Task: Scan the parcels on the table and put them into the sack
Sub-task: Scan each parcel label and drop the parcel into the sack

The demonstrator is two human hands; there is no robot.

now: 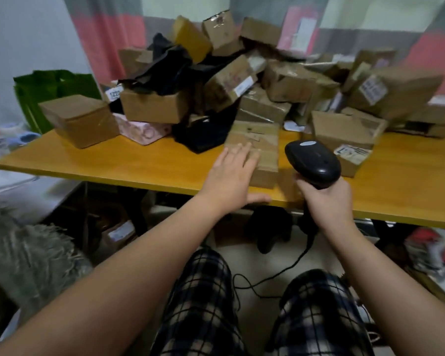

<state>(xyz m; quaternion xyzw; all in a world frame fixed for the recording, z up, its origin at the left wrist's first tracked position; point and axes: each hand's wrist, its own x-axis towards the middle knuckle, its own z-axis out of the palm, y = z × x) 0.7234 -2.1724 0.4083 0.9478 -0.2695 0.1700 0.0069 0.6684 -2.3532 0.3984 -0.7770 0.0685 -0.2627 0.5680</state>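
A heap of brown cardboard parcels (288,80) covers the back of the yellow table (129,163), mixed with black plastic mailers (203,134). A flat brown parcel (262,142) lies at the table's front edge. My left hand (231,176) is spread, its fingertips resting on that parcel's near left corner. My right hand (326,201) grips the handle of a black barcode scanner (311,160), held just right of the flat parcel with its head pointing away from me. A green sack (49,93) stands at the table's far left.
A square brown box (80,119) and a pink patterned box (141,131) sit at the left of the table. A labelled box (344,140) stands right of the scanner. The scanner cable (275,276) trails over my checked trousers. Boxes and clutter lie under the table.
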